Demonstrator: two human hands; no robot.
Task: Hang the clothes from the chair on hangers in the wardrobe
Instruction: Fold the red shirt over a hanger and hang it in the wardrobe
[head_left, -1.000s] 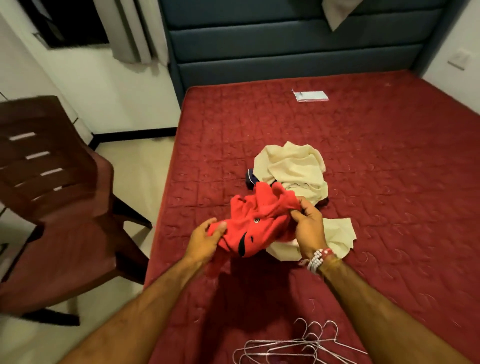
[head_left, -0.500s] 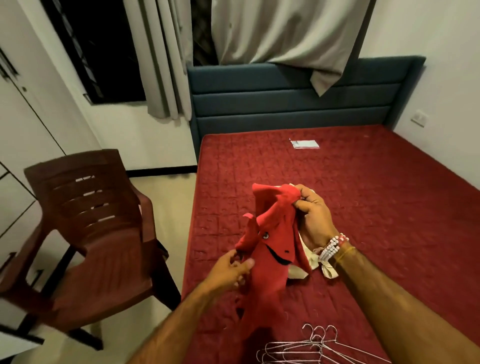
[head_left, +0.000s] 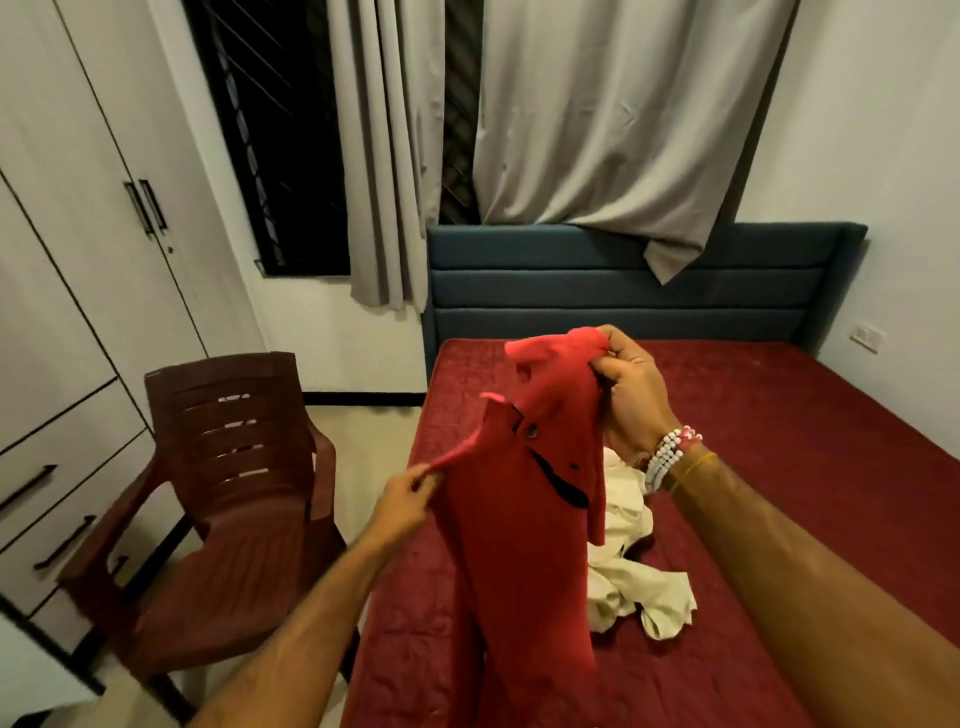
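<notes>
A red polo shirt (head_left: 524, 530) with a dark placket hangs in the air over the bed. My right hand (head_left: 631, 395) grips its top edge near the collar. Lower and to the left, my left hand (head_left: 408, 499) pinches a stretched corner of the same shirt. Behind it a cream garment (head_left: 639, 587) lies crumpled on the red mattress (head_left: 810, 467). The brown plastic chair (head_left: 228, 493) stands left of the bed with nothing on its seat. The white wardrobe (head_left: 78, 234) fills the left side, its doors shut. No hangers show in this view.
A blue padded headboard (head_left: 623, 291) backs the bed. Grey curtains (head_left: 597, 114) hang over a dark barred window (head_left: 270, 135). Drawers with black handles (head_left: 47, 499) sit below the wardrobe doors. Pale floor shows between chair and bed.
Both hands have lifted the red shirt up off the pile and spread it out. My view has tilted upward, so the wire hangers at the bed's near edge have dropped out of sight.
</notes>
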